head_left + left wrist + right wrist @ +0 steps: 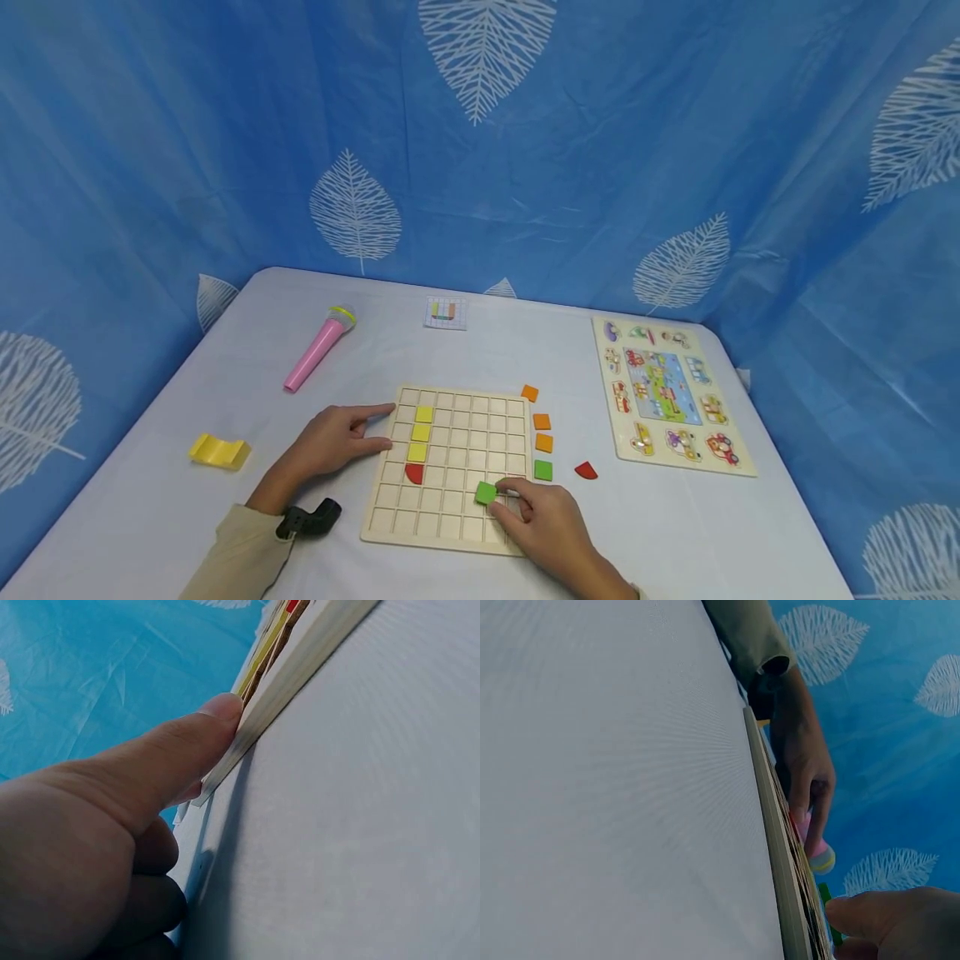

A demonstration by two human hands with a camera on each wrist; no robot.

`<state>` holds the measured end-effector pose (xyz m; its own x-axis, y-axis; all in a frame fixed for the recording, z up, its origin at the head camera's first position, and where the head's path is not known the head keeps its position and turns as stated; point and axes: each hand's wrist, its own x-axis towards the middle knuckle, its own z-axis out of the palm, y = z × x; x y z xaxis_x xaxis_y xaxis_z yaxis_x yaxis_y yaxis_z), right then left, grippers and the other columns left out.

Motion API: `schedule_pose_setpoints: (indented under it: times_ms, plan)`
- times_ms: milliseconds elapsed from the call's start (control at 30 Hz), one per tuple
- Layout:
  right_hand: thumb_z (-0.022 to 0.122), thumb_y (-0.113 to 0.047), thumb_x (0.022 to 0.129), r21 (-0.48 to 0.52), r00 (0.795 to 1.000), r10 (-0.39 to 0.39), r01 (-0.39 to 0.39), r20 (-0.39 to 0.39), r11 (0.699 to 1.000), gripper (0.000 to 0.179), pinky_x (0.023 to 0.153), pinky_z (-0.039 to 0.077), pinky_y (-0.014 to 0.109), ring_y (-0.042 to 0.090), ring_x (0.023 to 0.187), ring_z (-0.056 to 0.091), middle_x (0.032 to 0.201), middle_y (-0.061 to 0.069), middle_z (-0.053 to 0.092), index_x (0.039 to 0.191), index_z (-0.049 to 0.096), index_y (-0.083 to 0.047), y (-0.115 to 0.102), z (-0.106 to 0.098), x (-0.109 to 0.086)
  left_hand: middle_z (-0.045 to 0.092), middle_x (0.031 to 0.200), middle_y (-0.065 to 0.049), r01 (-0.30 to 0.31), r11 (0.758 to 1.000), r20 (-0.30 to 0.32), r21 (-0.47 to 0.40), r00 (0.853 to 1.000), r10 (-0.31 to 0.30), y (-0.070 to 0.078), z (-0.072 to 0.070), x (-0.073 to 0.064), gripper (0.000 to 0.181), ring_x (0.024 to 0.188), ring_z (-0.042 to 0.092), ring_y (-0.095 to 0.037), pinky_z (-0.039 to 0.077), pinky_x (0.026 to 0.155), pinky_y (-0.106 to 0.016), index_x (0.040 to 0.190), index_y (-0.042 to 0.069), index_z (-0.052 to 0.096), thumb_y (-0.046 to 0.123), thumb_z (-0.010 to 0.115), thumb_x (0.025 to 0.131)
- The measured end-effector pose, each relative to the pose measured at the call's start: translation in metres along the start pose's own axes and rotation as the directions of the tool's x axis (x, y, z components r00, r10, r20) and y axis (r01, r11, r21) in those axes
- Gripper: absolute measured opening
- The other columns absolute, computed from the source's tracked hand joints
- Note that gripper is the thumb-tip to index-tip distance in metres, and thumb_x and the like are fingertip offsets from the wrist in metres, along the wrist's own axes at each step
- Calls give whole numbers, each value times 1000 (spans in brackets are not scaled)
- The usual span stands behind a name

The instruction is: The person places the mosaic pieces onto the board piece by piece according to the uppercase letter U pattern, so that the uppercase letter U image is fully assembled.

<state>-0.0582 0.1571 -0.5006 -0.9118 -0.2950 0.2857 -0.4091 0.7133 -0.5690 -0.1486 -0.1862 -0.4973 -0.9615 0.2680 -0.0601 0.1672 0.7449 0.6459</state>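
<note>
My right hand (551, 525) pinches a green square tile (486, 492) between thumb and index finger, over the lower right part of a wooden grid board (457, 439). In the right wrist view the green tile (826, 900) shows edge-on beside the thumb. At the board's left edge, my left hand (337, 437) rests its stretched index finger and thumb; the left wrist view shows its other fingers curled under. Three yellow square tiles (421, 432) lie in one column of the grid, with a red quarter-round piece (414, 473) just below them.
Right of the board lie orange tiles (542, 422), another green tile (543, 470) and a red quarter-round piece (587, 471). A pattern card (446, 313), a pink toy microphone (318, 347), a yellow curved block (220, 452) and a vehicle puzzle (611, 417) stand farther out.
</note>
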Motion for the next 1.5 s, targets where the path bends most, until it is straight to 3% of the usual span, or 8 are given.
schedule_pose_setpoints:
  times_ms: [233, 633, 1133, 1500]
  plan:
    - [82, -35, 87, -15, 996, -86, 87, 26, 996, 20, 50, 28, 16, -9, 50, 27, 54, -26, 29, 102, 79, -21, -18, 13, 19, 40, 60, 6, -4, 1000, -1, -1, 1000, 4, 2, -1, 1, 63, 54, 37, -10, 27, 51, -25, 140, 17, 66, 42, 83, 84]
    - [78, -34, 92, 29, 991, -97, 94, 97, 995, 21, 46, 25, 17, -8, 47, 29, 51, -22, 35, 106, 79, -18, -36, 35, 43, 39, 59, 7, -18, 1000, 6, 8, 1000, 18, 3, -2, 2, 62, 54, 36, -10, 27, 51, -25, 140, 17, 66, 43, 82, 85]
    - [78, -28, 91, -3, 994, -63, 64, 93, 998, 20, 45, 25, 17, -8, 46, 28, 49, -22, 35, 107, 79, -16, -37, 44, 44, 40, 59, 7, -12, 1000, 13, 8, 1000, 12, 0, -2, -1, 64, 53, 36, -9, 27, 50, -24, 140, 17, 65, 43, 82, 85]
    - [79, -33, 91, -21, 993, -75, 77, 86, 997, 24, 45, 24, 18, -8, 45, 27, 49, -22, 35, 110, 79, -19, -38, 44, 47, 39, 59, 7, -20, 1000, 5, -5, 1000, 20, 0, -3, 0, 63, 53, 36, -9, 27, 50, -24, 140, 17, 65, 43, 83, 85]
